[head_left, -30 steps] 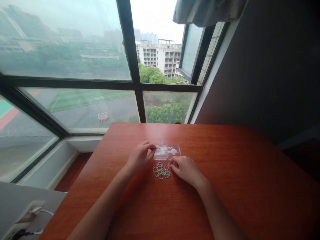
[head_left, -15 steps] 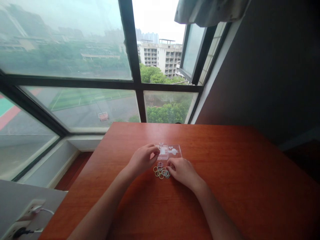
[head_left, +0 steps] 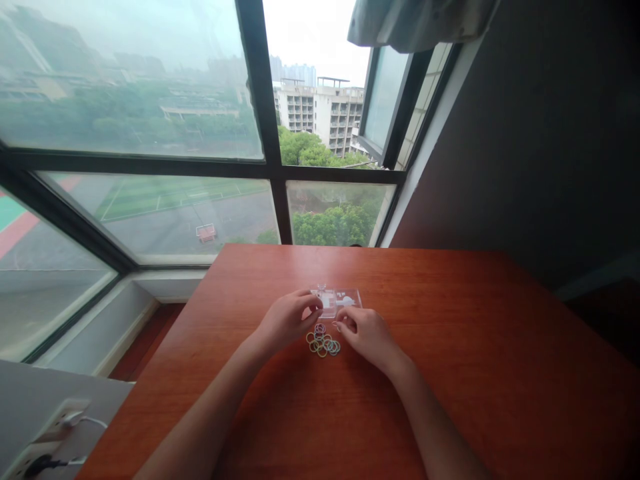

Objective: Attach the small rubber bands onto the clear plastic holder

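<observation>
"Left hand point(head_left: 289, 317) and right hand point(head_left: 369, 332) face each other over a reddish-brown counter point(head_left: 320, 420). What do they hold?"

"Right thumb and forefinger are pinched on a small pale ring point(head_left: 335, 324). The left curls partly closed at the left side of a clear case point(head_left: 328, 304); whether it grips anything cannot be told."

"And the danger?"

"Held only by its edge, the ring could slip and fall among the coloured rings point(head_left: 329, 346), piled loose on the case's near side. A low right wrist might scatter that pile; a nudge from the left could skid the case, if it is light."
</observation>
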Tool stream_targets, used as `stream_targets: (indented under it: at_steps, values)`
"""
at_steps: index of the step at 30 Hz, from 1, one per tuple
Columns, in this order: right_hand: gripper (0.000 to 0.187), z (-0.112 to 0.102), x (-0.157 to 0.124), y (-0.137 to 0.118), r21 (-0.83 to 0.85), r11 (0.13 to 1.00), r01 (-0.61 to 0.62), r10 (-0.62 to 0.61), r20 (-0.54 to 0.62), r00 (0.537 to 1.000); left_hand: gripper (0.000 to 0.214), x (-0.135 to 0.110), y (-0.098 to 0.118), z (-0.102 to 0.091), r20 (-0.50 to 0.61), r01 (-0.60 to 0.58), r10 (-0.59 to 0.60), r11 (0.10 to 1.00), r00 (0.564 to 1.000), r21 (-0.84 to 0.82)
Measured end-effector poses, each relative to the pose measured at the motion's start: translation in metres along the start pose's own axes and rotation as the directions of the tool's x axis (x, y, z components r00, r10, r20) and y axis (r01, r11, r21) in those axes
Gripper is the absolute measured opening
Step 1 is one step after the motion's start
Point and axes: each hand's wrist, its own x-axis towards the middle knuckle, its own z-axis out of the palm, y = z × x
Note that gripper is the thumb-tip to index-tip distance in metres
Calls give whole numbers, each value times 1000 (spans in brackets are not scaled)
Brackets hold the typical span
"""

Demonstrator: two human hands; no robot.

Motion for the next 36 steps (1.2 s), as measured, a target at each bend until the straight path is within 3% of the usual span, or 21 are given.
stream_targets:
  at_steps: [18, 36]
  values:
    - [11, 4, 1, 0, 149, 986, 72, -64, -62, 996, 11, -2, 3, 13, 96, -40, 44, 998, 994, -47]
    - [8, 4, 1, 0, 132, 988, 86, -75, -89, 993, 9, -1, 4, 10, 93, -39, 43, 998, 995, -48]
